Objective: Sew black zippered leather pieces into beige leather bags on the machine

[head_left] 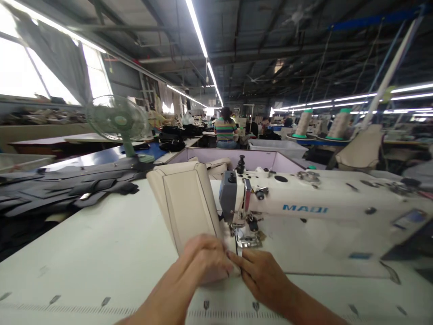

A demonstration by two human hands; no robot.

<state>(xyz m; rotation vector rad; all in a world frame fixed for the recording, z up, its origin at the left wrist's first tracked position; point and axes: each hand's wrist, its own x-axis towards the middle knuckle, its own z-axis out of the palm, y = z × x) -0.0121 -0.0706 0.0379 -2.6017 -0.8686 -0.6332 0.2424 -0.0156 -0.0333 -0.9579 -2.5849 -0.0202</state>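
A cream leather-like cover piece [186, 198] with dark seam lines lies on the pale sewing table, its near end under my hands. My left hand [204, 257] is curled over that end, slightly blurred, with the material gripped beneath its fingers. Just in front of the needle, my right hand [262, 273] pinches the edge of the same piece, fingertips close to the left hand. The white sewing machine [304, 198] stands to the right, its metal presser foot [248, 238] right beyond my fingers. Whether the edge lies under the foot is hard to see.
Black fabric pieces [67, 185] are heaped at the left. Behind them stands a green fan [118, 119]. A lilac-walled bin [246, 158] holds more cream pieces beyond the table. Thread cones [340, 124] stand at the back right. Farther off, a person in a striped shirt [226, 128] faces away.
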